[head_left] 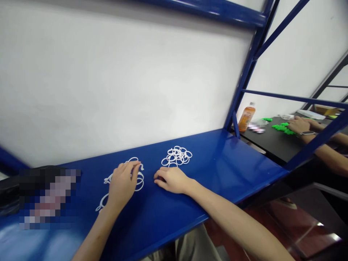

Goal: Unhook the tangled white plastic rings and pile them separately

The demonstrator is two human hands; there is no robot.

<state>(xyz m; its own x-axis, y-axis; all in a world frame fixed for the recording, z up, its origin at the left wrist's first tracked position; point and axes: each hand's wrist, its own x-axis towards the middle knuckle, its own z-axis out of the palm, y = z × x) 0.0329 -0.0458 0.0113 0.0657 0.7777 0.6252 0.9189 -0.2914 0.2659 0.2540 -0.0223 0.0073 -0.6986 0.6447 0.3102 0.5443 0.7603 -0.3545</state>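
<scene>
My left hand (123, 183) is over the left part of the blue table, thumb and forefinger pinched together on a white curtain ring (141, 167) with a small eyelet. More white curtain rings (139, 183) lie beneath and beside this hand, partly covered by it. Another ring (103, 201) shows left of the wrist. My right hand (172, 180) rests on the tabletop with loosely curled fingers, a small gap between thumb and forefinger, and nothing visible in it. Just beyond its knuckles lies a loose pile of white rings (176, 156).
The blue table (217, 159) meets a white wall, with a blue metal frame (241, 87) at its right. A black bag (13, 186) lies at the left. On a dark neighbouring table stand an orange bottle (247, 116) and green pieces (284, 128), near another person's hands (300, 125).
</scene>
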